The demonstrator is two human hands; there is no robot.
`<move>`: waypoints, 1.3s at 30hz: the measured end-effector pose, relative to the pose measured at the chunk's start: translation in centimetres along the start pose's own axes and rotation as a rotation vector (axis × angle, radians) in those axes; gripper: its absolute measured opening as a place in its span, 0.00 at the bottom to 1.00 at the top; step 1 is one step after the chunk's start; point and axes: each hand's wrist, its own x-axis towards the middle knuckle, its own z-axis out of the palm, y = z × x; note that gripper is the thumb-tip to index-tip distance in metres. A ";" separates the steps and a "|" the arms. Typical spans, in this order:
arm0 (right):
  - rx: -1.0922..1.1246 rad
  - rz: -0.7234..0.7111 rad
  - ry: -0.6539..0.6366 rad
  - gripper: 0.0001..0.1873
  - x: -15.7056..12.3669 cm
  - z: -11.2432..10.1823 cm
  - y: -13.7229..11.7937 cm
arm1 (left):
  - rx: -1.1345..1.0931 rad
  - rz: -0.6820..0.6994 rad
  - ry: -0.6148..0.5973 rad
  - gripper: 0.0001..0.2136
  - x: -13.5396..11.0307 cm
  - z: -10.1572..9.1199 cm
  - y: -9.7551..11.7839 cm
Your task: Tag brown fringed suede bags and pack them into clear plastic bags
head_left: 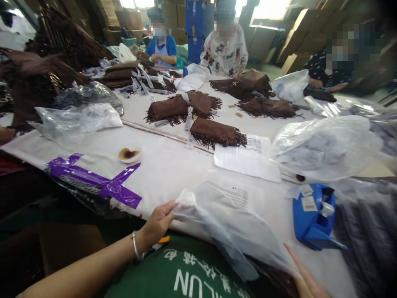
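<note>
A frosted clear plastic bag (229,219) with printed text lies across the front edge of the table, its lower part hanging toward my body. At its left end my left hand (159,223) is closed, thumb and fingers pinching the bag's edge. My right hand (302,269) is at the bag's right end, fingers stretched out, partly cut off by the frame. Something dark brown (276,279) shows beneath the bag near that hand; its kind is mostly hidden. Further up the table lies a brown fringed piece (217,131) beside a stack of white printed bags (245,159).
A blue tape dispenser (313,215) stands at right, near a large plastic bag (325,145). Purple tape (96,180) marks the table's left edge, near a small stained dish (128,154). Brown fringed goods (182,105) lie further back. Several people work across the table.
</note>
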 end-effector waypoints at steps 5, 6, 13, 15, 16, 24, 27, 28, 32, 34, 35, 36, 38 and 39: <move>0.285 0.008 -0.062 0.38 4.7 -2.0 -7.3 | -0.050 0.240 0.111 0.15 4.8 0.1 4.9; 0.328 -0.024 -0.058 0.38 5.3 -1.7 -8.2 | -0.023 0.297 0.143 0.15 5.1 -0.1 5.3; 0.105 -0.294 -0.160 0.28 5.1 5.0 -3.7 | 0.105 0.120 0.216 0.17 1.8 -2.6 -1.2; 0.018 -0.336 -0.172 0.27 4.2 7.1 -1.5 | -0.013 -0.149 0.188 0.20 0.4 -2.4 -4.2; -0.002 -0.343 -0.155 0.27 3.9 7.9 -0.7 | -0.066 -0.274 0.153 0.22 -0.2 -2.0 -5.3; 0.008 -0.245 0.026 0.28 3.3 9.0 -0.3 | 0.425 0.105 -0.459 0.15 1.5 7.1 -4.1; 0.012 -0.252 0.015 0.28 3.0 8.7 -0.6 | 0.847 0.547 -0.490 0.14 3.4 11.9 -3.4; 0.013 -0.246 0.018 0.28 2.9 8.7 -0.6 | 1.001 0.645 -0.462 0.16 3.9 13.2 -3.5; 0.012 -0.179 0.074 0.28 1.9 9.3 -0.4 | 1.319 0.873 -0.383 0.09 6.1 15.9 -4.4; -0.001 -0.151 0.119 0.28 1.4 9.6 -0.3 | 1.320 0.913 -0.370 0.07 7.5 16.1 -4.3; -0.006 -0.143 0.130 0.28 1.2 9.7 -0.3 | 1.307 0.916 -0.357 0.07 8.2 16.1 -4.2; -0.007 -0.140 0.129 0.28 0.9 9.8 -0.3 | 1.293 0.913 -0.338 0.07 8.9 16.1 -4.0; -0.002 -0.136 0.120 0.30 0.5 10.0 -0.5 | 1.273 0.907 -0.293 0.08 10.3 16.2 -3.7; 0.021 -0.133 0.113 0.31 0.3 10.1 -0.7 | 1.264 0.904 -0.271 0.08 10.8 16.2 -3.7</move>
